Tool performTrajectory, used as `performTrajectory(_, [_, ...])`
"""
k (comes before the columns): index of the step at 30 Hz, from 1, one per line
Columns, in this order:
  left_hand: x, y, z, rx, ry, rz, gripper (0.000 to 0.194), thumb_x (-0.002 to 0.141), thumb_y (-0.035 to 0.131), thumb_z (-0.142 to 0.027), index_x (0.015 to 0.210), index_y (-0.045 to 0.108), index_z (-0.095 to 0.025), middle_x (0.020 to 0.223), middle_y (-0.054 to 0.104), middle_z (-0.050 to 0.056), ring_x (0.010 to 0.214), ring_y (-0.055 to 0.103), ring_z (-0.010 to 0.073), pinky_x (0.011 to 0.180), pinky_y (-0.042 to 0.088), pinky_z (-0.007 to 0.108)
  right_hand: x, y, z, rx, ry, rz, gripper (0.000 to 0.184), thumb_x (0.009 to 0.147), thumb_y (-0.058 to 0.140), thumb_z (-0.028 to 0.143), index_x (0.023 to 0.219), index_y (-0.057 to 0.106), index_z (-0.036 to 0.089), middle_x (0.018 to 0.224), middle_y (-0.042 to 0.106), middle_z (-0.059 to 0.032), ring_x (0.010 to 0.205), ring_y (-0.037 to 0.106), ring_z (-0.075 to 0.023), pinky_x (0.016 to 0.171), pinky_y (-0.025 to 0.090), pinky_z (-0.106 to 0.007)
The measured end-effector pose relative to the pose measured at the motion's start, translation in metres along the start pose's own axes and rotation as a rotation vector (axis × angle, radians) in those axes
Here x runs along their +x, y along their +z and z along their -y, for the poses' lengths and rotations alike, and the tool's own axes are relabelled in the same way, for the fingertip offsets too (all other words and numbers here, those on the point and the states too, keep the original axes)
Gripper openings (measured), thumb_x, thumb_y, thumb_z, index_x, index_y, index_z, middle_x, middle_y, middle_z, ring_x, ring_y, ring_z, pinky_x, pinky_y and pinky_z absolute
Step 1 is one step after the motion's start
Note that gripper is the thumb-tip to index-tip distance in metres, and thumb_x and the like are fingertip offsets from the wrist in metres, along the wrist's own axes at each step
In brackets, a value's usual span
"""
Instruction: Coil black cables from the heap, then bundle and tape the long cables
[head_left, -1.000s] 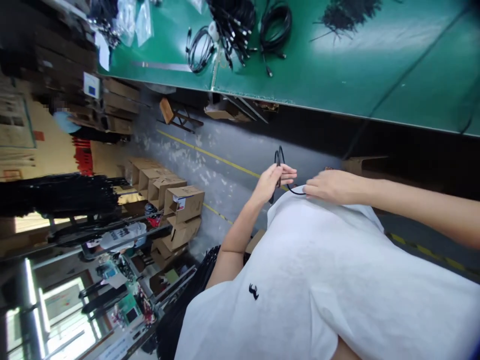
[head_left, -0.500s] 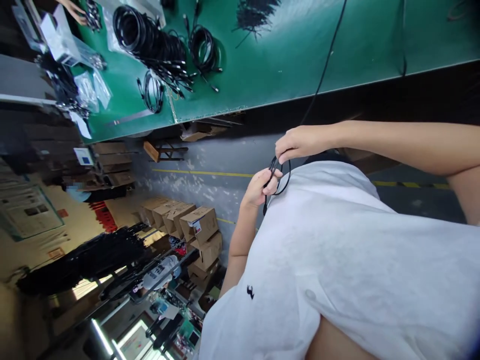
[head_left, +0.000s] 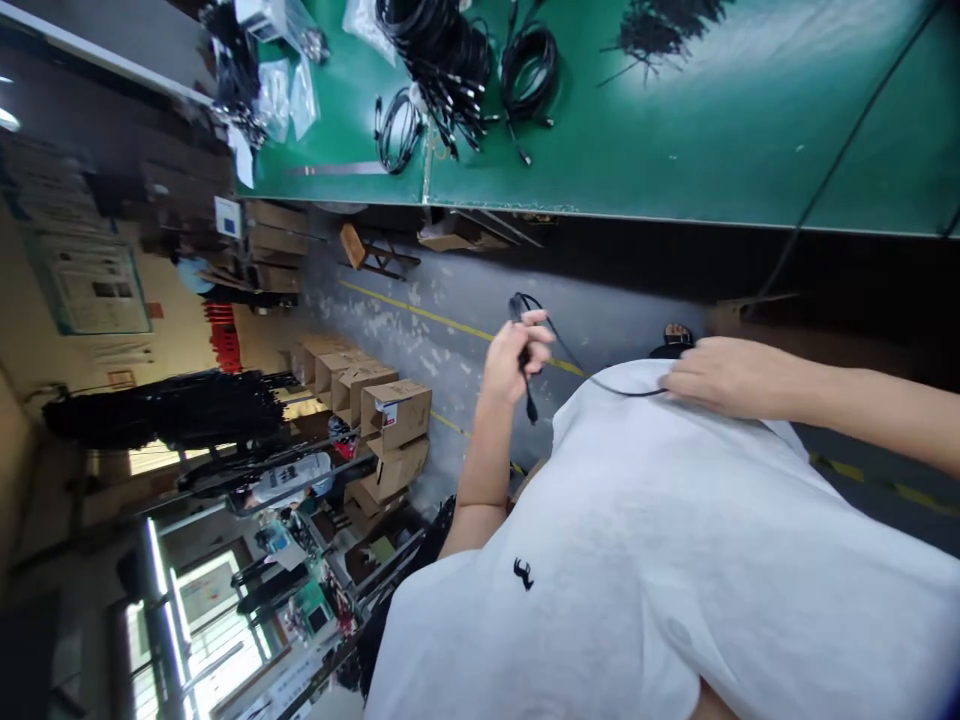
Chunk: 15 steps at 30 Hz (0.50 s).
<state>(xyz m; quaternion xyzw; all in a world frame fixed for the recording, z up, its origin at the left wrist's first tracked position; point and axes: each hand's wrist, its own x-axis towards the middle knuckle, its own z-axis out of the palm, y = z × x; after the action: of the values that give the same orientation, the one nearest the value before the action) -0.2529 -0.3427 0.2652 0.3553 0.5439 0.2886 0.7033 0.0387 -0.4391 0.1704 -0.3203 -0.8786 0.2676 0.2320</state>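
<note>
A: What's over on the left?
B: Boxes (head_left: 396,413) on the floor, with a stool (head_left: 360,248) farther off. Past those comes the table (head_left: 637,170), running across the far side, a small coil (head_left: 397,132) near its edge and a thick bundle (head_left: 454,65) just beside that.
A: And the left hand (head_left: 517,357)?
B: This side of the table, held out over the floor. Its fingers are curled and clamped on the cable (head_left: 531,405): loops show on their far side, one end dangles on the near side.
A: Farther right?
B: On the table, a bigger coil (head_left: 529,75), then a heap of thin strips (head_left: 667,28). Nearer, the cable sags from the left hand across the white shirt (head_left: 637,500).
A: Leading where?
B: To the right hand (head_left: 720,376), at the shirt's far edge. Those fingers are together, clamped on the cable; I can't make out the thumb.
</note>
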Motion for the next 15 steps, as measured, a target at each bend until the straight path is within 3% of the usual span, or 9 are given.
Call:
performTrajectory(2, [0.006,0.019,0.021,0.056,-0.094,0.142,0.028,0.092,0.061,-0.044,0.099,0.062,-0.017,0.087,0.071,0.004,0.068,0.066,0.0085,0.060,0.051,0.018,0.035,-0.007,0.023,-0.068,-0.067,0.029,0.042,0.104,0.032,0.036,0.079,0.061,0.019,0.071,0.061,-0.0067,0.062,0.050,-0.0180,0.066,0.034,-0.034])
performTrajectory(5, [0.002,0.036,0.042,0.126,-0.201,0.387,0.042,0.083,0.069,-0.053,0.098,0.061,-0.015,0.088,0.072,0.007,0.077,0.070,0.0144,0.074,0.056,0.026,0.071,-0.022,0.027,-0.079,0.011,0.085,0.043,0.104,0.029,0.035,0.080,0.060,0.018,0.073,0.062,-0.0062,0.064,0.050,-0.0167,0.067,0.032,-0.032])
performTrajectory(8, [-0.006,0.033,0.050,0.176,-0.322,0.594,0.048,0.080,0.070,-0.057,0.096,0.063,-0.012,0.071,0.069,0.005,0.057,0.063,0.0106,0.059,0.050,0.023,0.076,-0.031,0.014,0.021,0.079,0.123,0.041,0.102,0.037,0.042,0.080,0.061,0.018,0.079,0.066,-0.0050,0.069,0.053,-0.0163,0.070,0.036,-0.030])
performTrajectory(10, [-0.011,0.023,0.050,0.145,-0.401,0.688,0.046,0.079,0.071,-0.056,0.091,0.065,-0.012,0.051,0.056,-0.002,0.040,0.047,0.0064,0.045,0.040,0.020,0.062,-0.035,-0.007,0.109,0.157,0.134,0.039,0.101,0.041,0.045,0.084,0.065,0.020,0.085,0.068,-0.0027,0.074,0.056,-0.0157,0.075,0.039,-0.029])
performTrajectory(12, [-0.015,0.007,0.046,0.046,-0.398,0.650,0.043,0.078,0.070,-0.057,0.081,0.065,-0.014,0.037,0.035,-0.009,0.031,0.029,0.0045,0.037,0.029,0.019,0.033,-0.040,-0.041,0.114,0.298,0.083,0.036,0.101,0.043,0.044,0.090,0.068,0.020,0.092,0.070,-0.0024,0.083,0.059,-0.0149,0.082,0.041,-0.028])
performTrajectory(15, [-0.020,-0.020,0.028,-0.129,-0.185,0.311,0.038,0.087,0.059,-0.057,0.078,0.065,-0.021,0.034,0.018,-0.012,0.027,0.013,0.0043,0.032,0.020,0.019,-0.027,-0.044,-0.097,-0.157,0.595,-0.110,0.043,0.102,0.039,0.041,0.093,0.071,0.014,0.097,0.070,-0.0098,0.095,0.057,-0.0155,0.096,0.035,-0.032])
